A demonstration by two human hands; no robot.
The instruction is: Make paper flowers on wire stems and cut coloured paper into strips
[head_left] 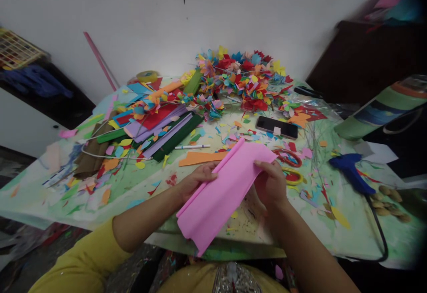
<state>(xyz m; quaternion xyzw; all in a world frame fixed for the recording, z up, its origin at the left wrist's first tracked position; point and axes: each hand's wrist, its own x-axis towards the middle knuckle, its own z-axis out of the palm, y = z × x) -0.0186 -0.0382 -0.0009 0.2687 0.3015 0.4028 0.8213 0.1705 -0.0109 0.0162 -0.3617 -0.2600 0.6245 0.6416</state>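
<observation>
A folded sheet of pink crepe paper (227, 190) is stretched between my two hands, tilted above the table's near edge. My left hand (200, 178) grips its rolled left edge, thumb on top. On the opposite side my right hand (271, 184) pinches the far right edge between thumb and fingers; the other fingers are partly hidden behind the paper. Just beyond my right hand lie scissors with red handles (289, 157) and scissors with yellow handles (294, 176). An orange paper strip (202, 158) lies beyond my left hand.
Colourful paper flowers (240, 79) pile up at the back. Folded crepe papers (160, 126) and scraps cover the left side. A phone (276, 127), a blue glue gun (352, 172) with a black cord, and a green bottle (380, 108) are on the right. A marker (192, 147) lies mid-table.
</observation>
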